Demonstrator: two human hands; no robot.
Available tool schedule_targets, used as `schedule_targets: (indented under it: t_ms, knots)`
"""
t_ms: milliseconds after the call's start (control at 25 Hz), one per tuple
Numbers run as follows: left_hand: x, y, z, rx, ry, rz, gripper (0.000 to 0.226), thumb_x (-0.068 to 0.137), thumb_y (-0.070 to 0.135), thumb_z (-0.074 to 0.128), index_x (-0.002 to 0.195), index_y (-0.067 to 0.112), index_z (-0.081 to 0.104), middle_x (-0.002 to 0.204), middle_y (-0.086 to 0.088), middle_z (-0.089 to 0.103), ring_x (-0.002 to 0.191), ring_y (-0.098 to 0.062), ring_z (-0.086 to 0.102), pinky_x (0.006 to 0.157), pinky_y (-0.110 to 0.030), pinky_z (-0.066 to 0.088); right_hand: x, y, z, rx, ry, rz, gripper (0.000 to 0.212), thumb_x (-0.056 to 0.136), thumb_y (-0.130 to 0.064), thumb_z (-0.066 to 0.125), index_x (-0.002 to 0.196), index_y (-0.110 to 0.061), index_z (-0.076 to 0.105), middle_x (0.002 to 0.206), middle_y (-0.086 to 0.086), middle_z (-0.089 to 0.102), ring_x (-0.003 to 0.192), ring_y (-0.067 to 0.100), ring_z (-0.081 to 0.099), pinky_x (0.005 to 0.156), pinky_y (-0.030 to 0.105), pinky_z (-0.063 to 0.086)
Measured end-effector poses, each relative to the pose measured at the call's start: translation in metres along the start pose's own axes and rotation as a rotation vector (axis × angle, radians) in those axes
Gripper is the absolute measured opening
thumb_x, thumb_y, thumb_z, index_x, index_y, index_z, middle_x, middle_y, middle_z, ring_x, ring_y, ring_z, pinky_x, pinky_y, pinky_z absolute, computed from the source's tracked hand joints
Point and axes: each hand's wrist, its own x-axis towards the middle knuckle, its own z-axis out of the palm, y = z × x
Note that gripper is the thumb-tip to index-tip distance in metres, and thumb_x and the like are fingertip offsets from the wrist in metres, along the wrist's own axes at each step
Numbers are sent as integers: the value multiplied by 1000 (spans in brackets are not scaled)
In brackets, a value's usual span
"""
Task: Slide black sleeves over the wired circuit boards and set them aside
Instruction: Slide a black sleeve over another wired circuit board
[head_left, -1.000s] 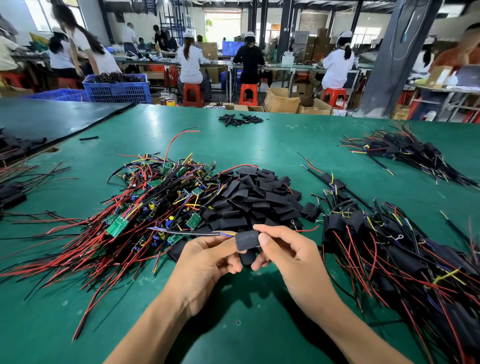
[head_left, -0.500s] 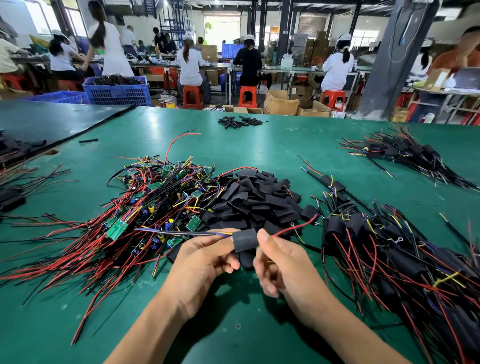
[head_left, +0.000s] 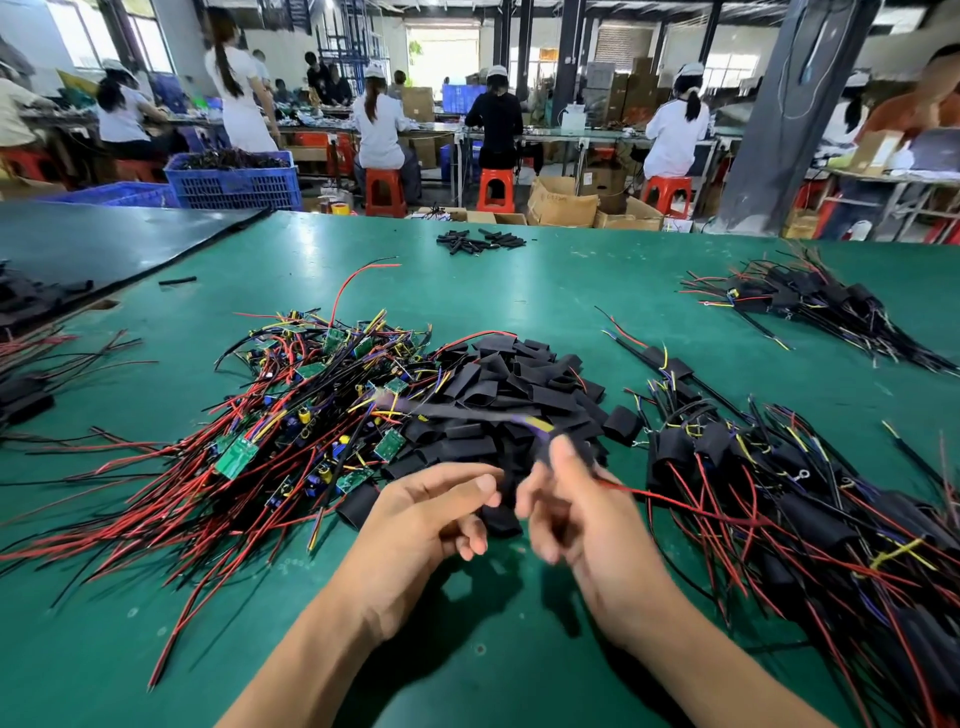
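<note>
My left hand and my right hand meet above the green table. A black sleeve is gripped in my left hand's curled fingers. Blurred by motion, my right hand pinches a sleeved circuit board; its dark wire bundle streaks up and left, and a red wire trails right. To the left lies a heap of bare green boards with red and black wires. Loose black sleeves are piled just beyond my hands. Sleeved boards lie heaped at the right.
A second heap of sleeved boards lies at the far right and a small cluster of sleeves near the far edge. A black mat adjoins the table on the left. Beyond stand a blue crate and seated workers.
My right hand has lifted away to the right with the sleeved board, dragging its wires across the sleeve pile. My left hand stays put, still holding a black sleeve.
</note>
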Motion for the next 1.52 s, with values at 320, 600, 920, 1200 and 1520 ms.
schedule_targets:
  t_ms: [320,600,920,1200,1520]
  knots:
    - [5,-3,-14,743,572,335,13,87,11,70,85,23,75,69,12,69,58,-1,60,61,-13,44,15,-7,-30,383,541,-15,54,103,-58,30,83,-14,56,66,6,59,38,14,37,38,19,31]
    - [13,-1,-29,1068,590,296,32,95,3,54,123,8,69,140,-8,55,127,-28,52,108,-34,40,17,-7,-32,352,436,94,52,96,-60,47,74,-14,60,57,1,53,41,10,38,43,21,28]
    - [14,5,-32,1038,629,314,40,87,2,65,125,16,62,120,-3,57,101,-22,57,88,-27,41,16,7,-26,-168,318,-21,33,100,-25,58,71,-12,62,56,5,57,41,12,39,41,17,32]
    - [11,2,-23,1217,695,186,44,95,18,58,139,15,52,141,-10,51,118,-35,55,89,-40,46,16,11,-32,-369,279,-117,34,100,-26,59,68,-17,65,58,3,59,46,15,41,45,16,34]
    - [14,0,-25,1235,704,127,36,96,21,57,132,18,58,132,-8,50,102,-36,60,76,-37,42,13,14,-30,-431,220,-116,30,99,-29,60,71,-19,65,60,2,61,50,14,43,49,18,38]
